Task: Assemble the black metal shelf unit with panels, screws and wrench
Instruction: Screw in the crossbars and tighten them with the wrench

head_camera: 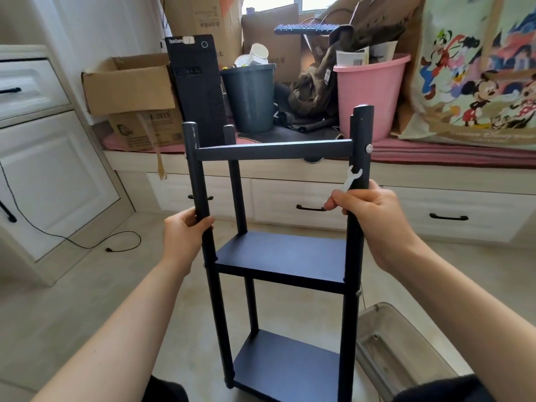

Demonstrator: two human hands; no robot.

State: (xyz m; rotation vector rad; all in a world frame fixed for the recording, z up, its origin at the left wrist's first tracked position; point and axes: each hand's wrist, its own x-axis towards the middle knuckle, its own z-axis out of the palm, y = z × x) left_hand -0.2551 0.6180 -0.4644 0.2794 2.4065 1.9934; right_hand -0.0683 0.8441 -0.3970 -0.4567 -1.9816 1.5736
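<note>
Black shelf unit (278,256) upright on floor, frame centre; left hand (185,230) grip wrapped round front-left post (200,192), right hand (374,216) grip clamps front-right post (359,158) plus small white wrench (352,178).

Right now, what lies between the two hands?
Head view: only open air between the left hand and right hand; the middle panel sits just below.

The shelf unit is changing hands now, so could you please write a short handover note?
Left hand grips the front left post. Right hand grips the front right post and pinches the small wrench.
The shelf unit stands upright on the floor.
Done: bottom panel, middle panel and top panel sit between the posts; a screw shows at the top right.
Left: check and tighten the remaining screws.
</note>
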